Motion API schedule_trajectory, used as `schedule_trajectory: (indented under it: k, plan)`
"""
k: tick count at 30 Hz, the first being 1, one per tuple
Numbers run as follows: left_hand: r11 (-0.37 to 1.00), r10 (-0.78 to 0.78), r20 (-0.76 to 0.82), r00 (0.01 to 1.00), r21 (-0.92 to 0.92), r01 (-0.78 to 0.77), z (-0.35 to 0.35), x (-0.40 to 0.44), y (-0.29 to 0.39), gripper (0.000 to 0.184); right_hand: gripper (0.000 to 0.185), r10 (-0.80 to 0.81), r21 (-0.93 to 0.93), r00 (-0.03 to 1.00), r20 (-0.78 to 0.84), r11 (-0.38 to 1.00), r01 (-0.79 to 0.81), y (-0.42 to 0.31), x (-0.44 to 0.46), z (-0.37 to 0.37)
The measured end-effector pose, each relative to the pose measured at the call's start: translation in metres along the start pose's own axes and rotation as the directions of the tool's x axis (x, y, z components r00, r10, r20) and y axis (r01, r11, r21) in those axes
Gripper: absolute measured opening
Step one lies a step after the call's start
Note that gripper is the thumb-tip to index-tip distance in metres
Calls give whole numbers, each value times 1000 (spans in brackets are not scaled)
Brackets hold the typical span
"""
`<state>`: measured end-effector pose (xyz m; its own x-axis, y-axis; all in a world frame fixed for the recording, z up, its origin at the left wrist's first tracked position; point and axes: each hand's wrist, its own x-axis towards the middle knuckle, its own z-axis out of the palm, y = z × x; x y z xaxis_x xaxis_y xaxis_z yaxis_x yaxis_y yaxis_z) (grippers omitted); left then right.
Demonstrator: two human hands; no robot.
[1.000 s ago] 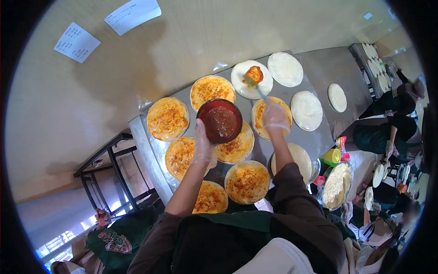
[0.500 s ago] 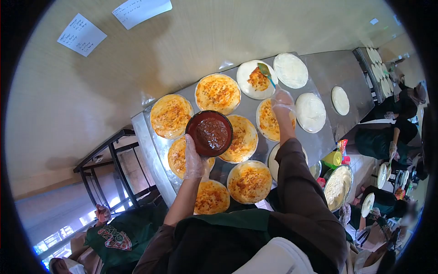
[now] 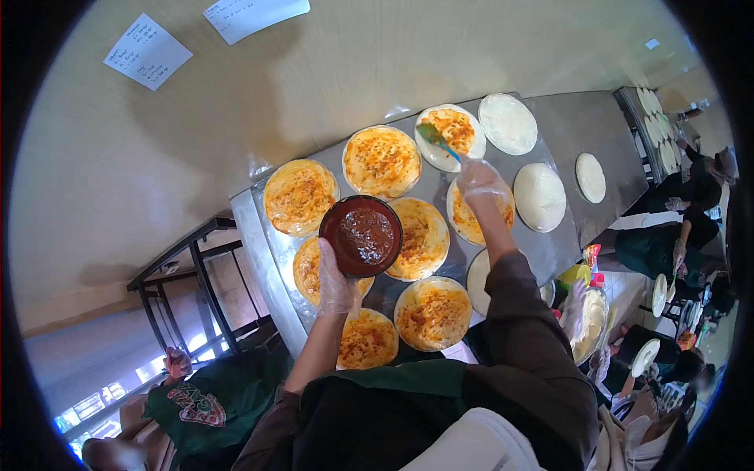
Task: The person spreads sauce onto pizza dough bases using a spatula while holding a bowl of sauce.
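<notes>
My left hand (image 3: 336,286), in a clear plastic glove, is closed on the near-left rim of a dark bowl (image 3: 361,235) of chunky red sauce. The bowl is held above several sauced dough rounds. My gloved right hand (image 3: 481,184) is closed around the handle of a spoon (image 3: 432,135) with a green-looking head. The spoon head is over the left part of a dough round (image 3: 453,125) at the back, which has red sauce across its upper middle. Beneath my right wrist lies another sauced round (image 3: 463,220), partly hidden.
Plain white dough rounds (image 3: 540,198) lie to the right on the metal table (image 3: 565,129). A black metal frame (image 3: 200,275) stands left of it. A co-worker's gloved hand (image 3: 576,310) is over a large basin (image 3: 594,322) at right. Other people work farther right; another person is at lower left.
The spoon head has moved left across the back dough round, and sauce now covers more of its upper part. A co-worker's gloved hand has come over the basin. The bowl stays nearly still.
</notes>
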<state>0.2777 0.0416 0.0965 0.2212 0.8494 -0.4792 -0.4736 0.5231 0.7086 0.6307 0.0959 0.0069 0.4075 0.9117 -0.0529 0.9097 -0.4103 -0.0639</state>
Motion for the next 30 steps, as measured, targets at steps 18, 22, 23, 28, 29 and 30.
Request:
schedule_trajectory:
  k: [18, 22, 23, 28, 29, 30]
  plan:
    - [999, 41, -5, 999, -17, -41, -10, -5, -2, 68, 38, 55, -100, 998, -43, 993, -59, -2, -33, -59]
    - [998, 31, 9, 999, -53, -30, -3, -10, -2, 67, 37, 58, -105, 997, 52, 993, -52, -15, -22, -32]
    - [998, 23, 8, 1000, -50, -23, -5, -11, -4, 67, 37, 65, -110, 995, 75, 992, -57, -17, -36, -30]
    - [999, 49, -2, 999, 12, -49, -16, -11, -7, 68, 31, 237, -76, 970, 50, 970, -233, 36, -94, -45]
    - [999, 39, -12, 999, 16, -39, -14, -14, -4, 69, 31, 268, -39, 963, -26, 962, -269, 37, -99, -52]
    - [999, 29, -18, 999, 19, -29, -12, -15, -2, 69, 31, 301, -1, 948, -104, 953, -303, 40, -102, -56]
